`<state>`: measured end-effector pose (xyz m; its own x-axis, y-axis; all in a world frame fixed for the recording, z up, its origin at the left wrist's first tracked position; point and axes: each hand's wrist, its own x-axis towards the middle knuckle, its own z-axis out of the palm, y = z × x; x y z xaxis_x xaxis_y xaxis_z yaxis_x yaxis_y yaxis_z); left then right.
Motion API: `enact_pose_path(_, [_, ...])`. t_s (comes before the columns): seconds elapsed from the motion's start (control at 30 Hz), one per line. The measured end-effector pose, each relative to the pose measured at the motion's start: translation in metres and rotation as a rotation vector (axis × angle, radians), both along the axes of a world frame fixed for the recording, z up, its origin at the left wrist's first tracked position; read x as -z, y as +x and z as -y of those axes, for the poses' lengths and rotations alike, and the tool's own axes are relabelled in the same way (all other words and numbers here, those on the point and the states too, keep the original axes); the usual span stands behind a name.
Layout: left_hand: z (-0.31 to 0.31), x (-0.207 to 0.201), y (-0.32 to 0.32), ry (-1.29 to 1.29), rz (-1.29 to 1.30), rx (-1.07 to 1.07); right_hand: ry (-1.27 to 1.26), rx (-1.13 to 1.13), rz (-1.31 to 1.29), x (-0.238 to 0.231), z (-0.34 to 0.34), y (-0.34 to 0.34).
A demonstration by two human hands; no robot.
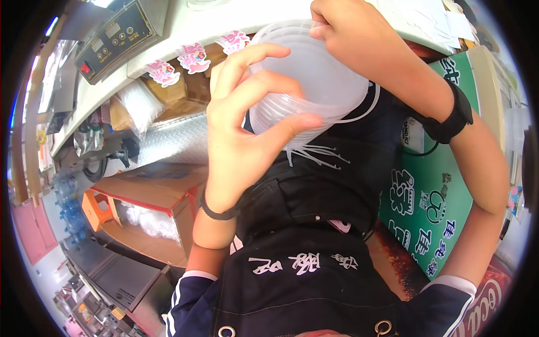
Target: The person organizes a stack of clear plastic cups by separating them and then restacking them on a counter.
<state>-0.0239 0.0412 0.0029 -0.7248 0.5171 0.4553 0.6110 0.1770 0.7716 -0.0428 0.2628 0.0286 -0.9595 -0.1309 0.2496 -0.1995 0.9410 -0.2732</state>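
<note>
A stack of translucent round plastic tubs (328, 73) is held up in front of my apron, tilted so its wide round face shows. My left hand (241, 106) wraps around the stack's left side, its thumb at the lower rim and its other fingers curled over the upper left. Bent at the wrist, my right hand (342, 25) pinches the rim at the upper right with closed fingers. Thin white strips (317, 154) fan out below the stack, and a white loop curves along its right side. How many tubs are nested is hard to make out.
A pale counter (224, 22) runs across the far side, with a control box (120, 36) at its left. Below it, an open cardboard box (149, 210) holds clear plastic items, near an orange stool (96, 208). A green printed panel (432, 208) stands at my right.
</note>
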Motion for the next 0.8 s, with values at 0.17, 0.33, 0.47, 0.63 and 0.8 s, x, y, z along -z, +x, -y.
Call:
enact_pose_path(0.17, [0.011,0.005,-0.017,0.030,0.014,0.075,-0.140,0.130,-0.592,-0.013,0.027,0.030])
enact_pose_path(0.33, [0.009,0.003,-0.013,-0.004,-0.009,0.088,-0.307,0.145,-0.488,-0.010,0.060,0.115])
enact_pose_path(0.47, [0.001,0.001,-0.010,-0.054,-0.008,0.124,-0.362,0.199,-0.480,0.050,0.092,0.119])
enact_pose_path(0.63, [0.011,0.008,-0.011,-0.090,-0.036,0.083,-0.277,0.262,-0.544,0.065,0.102,0.109])
enact_pose_path(0.8, [0.004,0.008,-0.010,-0.044,-0.057,0.011,-0.292,0.282,-0.573,0.071,0.102,0.106])
